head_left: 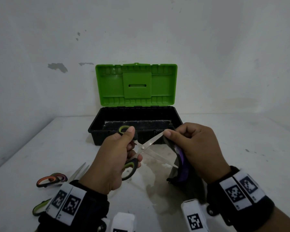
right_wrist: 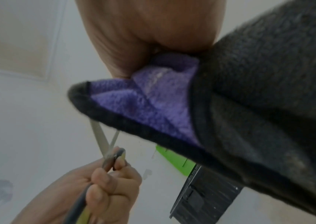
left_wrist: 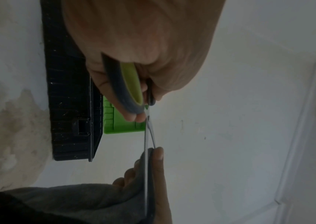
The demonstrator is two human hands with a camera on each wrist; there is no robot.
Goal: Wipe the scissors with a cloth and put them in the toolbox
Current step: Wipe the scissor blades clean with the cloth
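1. Your white table [head_left: 40, 148] is a flat, matte slab, scuffed and blotched with dull stains in front of you, and it meets a chipped white wall behind.
2. The toolbox [head_left: 97, 131] sits at the table's far middle, a rectangular black plastic tub with ribbed walls; its bright green moulded lid [head_left: 136, 84] stands upright against the wall, so the tub is open.
3. Your cloth [head_left: 181, 158] is a fluffy, terry-like rag, dark grey outside with a purple inner face and a black stitched hem; it hangs folded from your right hand, just in front of the toolbox.
4. Your left hand [head_left: 112, 158] curls round the handles of the scissors, thumb through the upper loop, fingers wrapped on the lower one.
5. Your right hand [head_left: 192, 144] pinches the cloth onto the upper blade near its tip, thumb pressing on top.
6. The scissors [head_left: 142, 147] are held in the air between your hands, above the table and short of the toolbox; the smooth steel blades are spread in an X about the pivot, and the loops are black with lime-green lining.
7. Spare scissors [head_left: 49, 180] with orange and purple loops lie on the table at your left, with another green-handled pair [head_left: 40, 207] nearer you.
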